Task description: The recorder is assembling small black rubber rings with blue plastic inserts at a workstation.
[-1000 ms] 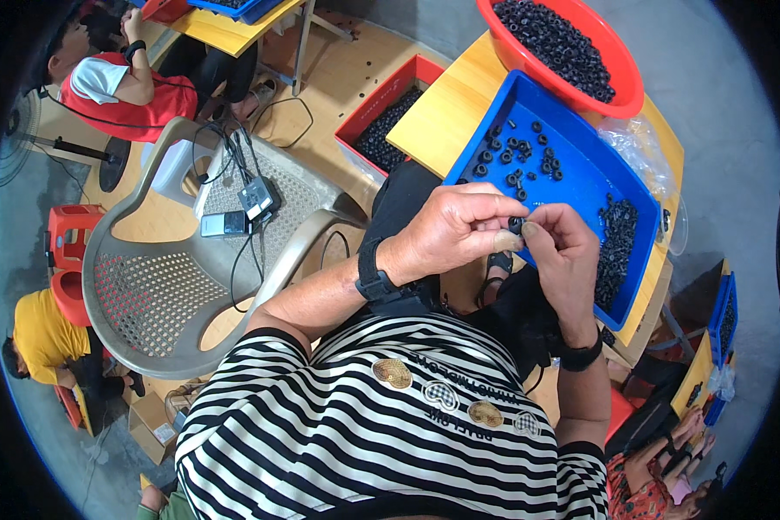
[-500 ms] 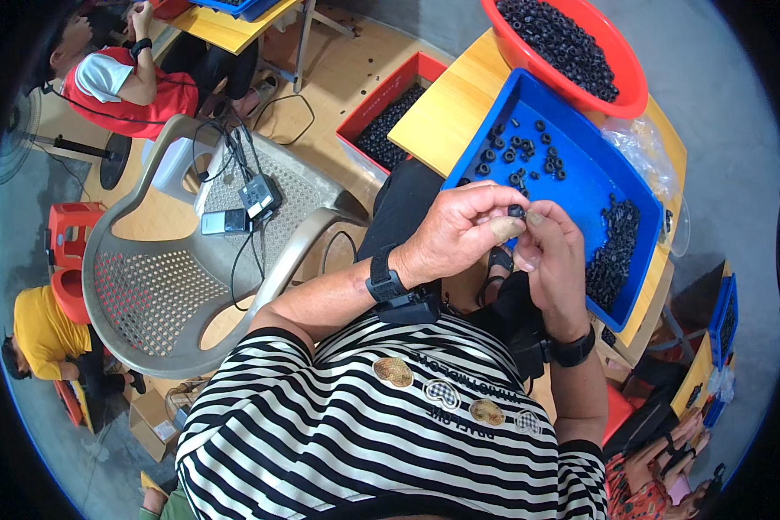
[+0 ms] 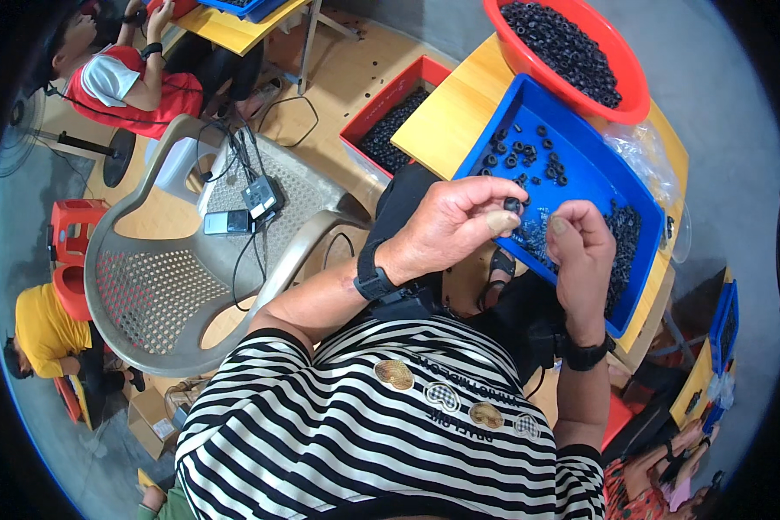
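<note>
My left hand (image 3: 451,221) pinches a small black ring-shaped part (image 3: 512,204) between thumb and forefinger, above the near-left edge of a blue tray (image 3: 594,178). A pale covering wraps the left thumb. A short way to the right is my right hand (image 3: 585,256), its thumb and forefinger pressed together; whatever may be between them is hidden. Below both hands, the tray holds several loose black ring-shaped parts (image 3: 556,169) toward its far left. A dense heap of smaller dark parts (image 3: 626,230) lies along its right side, partly behind the right hand.
A red basin (image 3: 637,78) full of black parts stands beyond the tray on the yellow table (image 3: 442,121), beside clear plastic bags (image 3: 650,160). A red bin (image 3: 351,130) of black parts sits on the floor. Left is a grey chair (image 3: 191,251) with cables and devices. Other people sit nearby.
My hands have moved apart: the right has drawn away to the right, while the left keeps the black ring-shaped part in almost the same place.
</note>
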